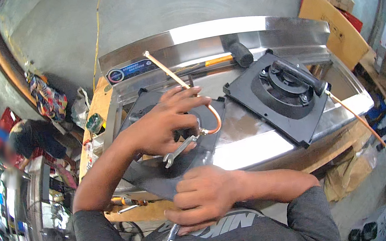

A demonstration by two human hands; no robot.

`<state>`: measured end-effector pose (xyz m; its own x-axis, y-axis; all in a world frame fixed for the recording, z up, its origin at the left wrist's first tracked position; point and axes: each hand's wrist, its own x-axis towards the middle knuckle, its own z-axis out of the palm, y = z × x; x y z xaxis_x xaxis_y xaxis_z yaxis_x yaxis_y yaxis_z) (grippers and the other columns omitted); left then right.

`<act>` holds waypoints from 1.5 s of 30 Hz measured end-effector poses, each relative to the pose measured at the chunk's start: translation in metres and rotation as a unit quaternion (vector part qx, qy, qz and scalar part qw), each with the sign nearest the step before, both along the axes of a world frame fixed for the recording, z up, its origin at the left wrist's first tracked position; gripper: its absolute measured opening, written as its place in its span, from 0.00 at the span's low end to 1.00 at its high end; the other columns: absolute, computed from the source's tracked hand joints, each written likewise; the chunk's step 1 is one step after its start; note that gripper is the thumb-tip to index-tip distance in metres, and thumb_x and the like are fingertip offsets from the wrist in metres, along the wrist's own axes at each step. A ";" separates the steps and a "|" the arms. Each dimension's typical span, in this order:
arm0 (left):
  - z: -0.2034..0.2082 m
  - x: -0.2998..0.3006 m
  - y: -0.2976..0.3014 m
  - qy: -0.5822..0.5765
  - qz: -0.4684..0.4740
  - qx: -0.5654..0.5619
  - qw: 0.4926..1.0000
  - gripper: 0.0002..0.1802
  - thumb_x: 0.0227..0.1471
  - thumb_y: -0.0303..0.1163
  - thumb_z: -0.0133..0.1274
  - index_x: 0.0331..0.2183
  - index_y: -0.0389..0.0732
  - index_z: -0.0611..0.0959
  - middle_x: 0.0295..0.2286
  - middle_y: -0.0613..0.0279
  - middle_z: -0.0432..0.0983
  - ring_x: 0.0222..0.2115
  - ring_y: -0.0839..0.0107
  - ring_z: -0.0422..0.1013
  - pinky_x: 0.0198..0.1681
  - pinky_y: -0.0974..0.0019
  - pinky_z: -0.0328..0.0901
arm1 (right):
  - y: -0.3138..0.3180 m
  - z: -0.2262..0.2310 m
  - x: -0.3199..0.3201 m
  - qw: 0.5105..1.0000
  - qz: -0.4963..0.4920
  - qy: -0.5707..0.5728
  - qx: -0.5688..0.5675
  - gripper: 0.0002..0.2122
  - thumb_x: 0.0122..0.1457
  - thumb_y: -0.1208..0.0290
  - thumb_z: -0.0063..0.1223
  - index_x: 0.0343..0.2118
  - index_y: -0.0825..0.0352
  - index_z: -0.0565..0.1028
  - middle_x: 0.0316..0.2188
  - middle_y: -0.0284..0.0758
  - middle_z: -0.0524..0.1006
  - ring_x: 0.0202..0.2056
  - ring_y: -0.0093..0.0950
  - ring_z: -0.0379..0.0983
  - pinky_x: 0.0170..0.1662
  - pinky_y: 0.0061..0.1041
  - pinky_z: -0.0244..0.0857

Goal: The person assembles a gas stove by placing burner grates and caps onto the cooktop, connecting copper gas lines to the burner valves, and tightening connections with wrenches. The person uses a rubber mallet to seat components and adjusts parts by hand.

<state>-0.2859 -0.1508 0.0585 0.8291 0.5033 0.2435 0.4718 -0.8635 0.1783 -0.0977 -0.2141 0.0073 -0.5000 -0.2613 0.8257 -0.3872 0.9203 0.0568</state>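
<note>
**Both hands on the near burner plate, two wrenches in play**

Working over a steel stove top, the person has both hands on the near black burner plate, which lies tilted across the stove's front-left part. Left hand sits on top of the plate w/ fingers curled down around the fitting where the bent copper pipe joins; closed loosely, though exactly what the fingertips pinch is hidden. A small wrench pokes out just below that hand, its open end toward the person. Right hand is closed around the plate's near edge and also seems to hold a second wrench, whose ring end hangs below the fist, over the grey shirt.

A second burner plate lies to the right, another copper pipe running off its corner. A hammer rests at the back of the stove. Cardboard leans on the wall, far right.
</note>
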 end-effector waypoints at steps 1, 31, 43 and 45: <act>-0.003 -0.001 0.000 -0.021 -0.001 -0.006 1.000 0.15 0.42 0.44 0.69 0.29 0.48 0.85 0.61 0.53 0.65 0.67 0.43 0.50 0.66 0.40 0.44 | 0.003 -0.004 -0.005 1.000 0.005 0.014 0.000 0.15 0.55 0.55 0.62 0.33 0.62 0.76 0.21 0.26 0.64 0.21 0.24 0.66 0.22 0.26 0.57; -0.019 -0.001 -0.007 -0.143 -0.014 -0.066 0.987 0.16 0.38 0.34 0.69 0.33 0.42 0.85 0.54 0.55 0.74 0.63 0.50 0.60 0.63 0.48 0.58 | 0.050 -0.024 -0.015 0.985 -0.063 0.154 -0.032 0.19 0.50 0.46 0.60 0.24 0.58 0.71 0.33 0.33 0.69 0.40 0.37 0.68 0.43 0.37 0.57; -0.029 0.001 -0.016 -0.270 0.010 -0.122 0.955 0.12 0.45 0.26 0.63 0.36 0.41 0.82 0.45 0.52 0.79 0.46 0.54 0.76 0.52 0.54 0.68 | 0.042 0.037 0.034 0.972 -0.100 -0.045 -0.207 0.10 0.47 0.68 0.65 0.30 0.64 0.77 0.34 0.37 0.75 0.39 0.41 0.72 0.44 0.39 0.65; -0.037 -0.006 -0.016 -0.338 -0.018 -0.063 0.939 0.08 0.52 0.25 0.60 0.36 0.39 0.80 0.45 0.51 0.79 0.46 0.56 0.76 0.52 0.55 0.68 | 0.033 0.029 0.048 0.968 -0.065 -0.001 -0.244 0.09 0.54 0.69 0.62 0.34 0.66 0.76 0.31 0.37 0.76 0.32 0.38 0.74 0.38 0.35 0.67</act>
<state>-0.2917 -0.1668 0.0218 0.5234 0.5386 0.6603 0.1852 -0.8283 0.5288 -0.0497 -0.1815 0.0366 -0.5037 0.2248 0.8341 -0.2655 0.8785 -0.3971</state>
